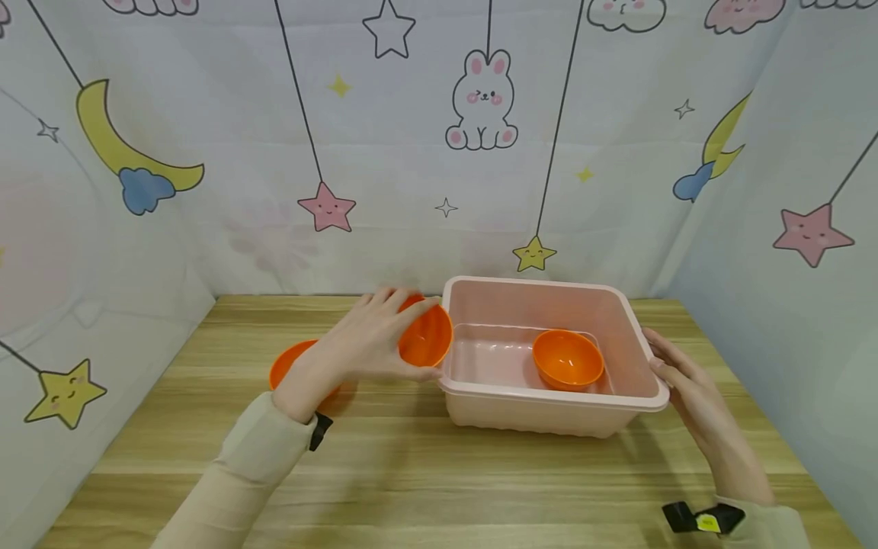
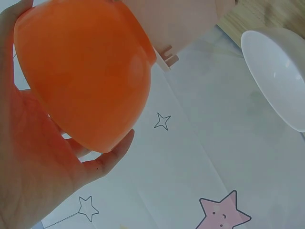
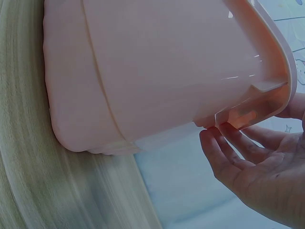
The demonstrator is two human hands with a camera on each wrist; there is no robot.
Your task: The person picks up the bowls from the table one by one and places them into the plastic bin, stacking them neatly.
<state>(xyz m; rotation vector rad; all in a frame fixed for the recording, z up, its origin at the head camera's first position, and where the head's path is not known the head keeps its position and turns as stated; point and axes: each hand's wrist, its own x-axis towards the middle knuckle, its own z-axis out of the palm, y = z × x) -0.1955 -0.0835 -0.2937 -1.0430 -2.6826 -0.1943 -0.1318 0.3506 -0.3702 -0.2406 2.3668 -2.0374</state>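
My left hand (image 1: 373, 335) grips an orange bowl (image 1: 427, 337), tipped on its side against the left end of a pink plastic bin (image 1: 542, 408). In the left wrist view the orange bowl (image 2: 86, 71) shows its rounded outside, with fingers around it. My right hand (image 1: 693, 389) holds the bin's right end, and in the right wrist view its fingers (image 3: 217, 150) curl under the rim. Inside the bin, toward the right, sits another orange bowl (image 1: 568, 360). A further orange bowl (image 1: 291, 363) lies on the table, partly hidden behind my left forearm.
The wood-grain table (image 1: 411, 488) carries everything. A white cloth (image 1: 391, 152) printed with stars, moons and a rabbit encloses the back and sides. A white bowl (image 2: 279, 76) appears at the right edge of the left wrist view.
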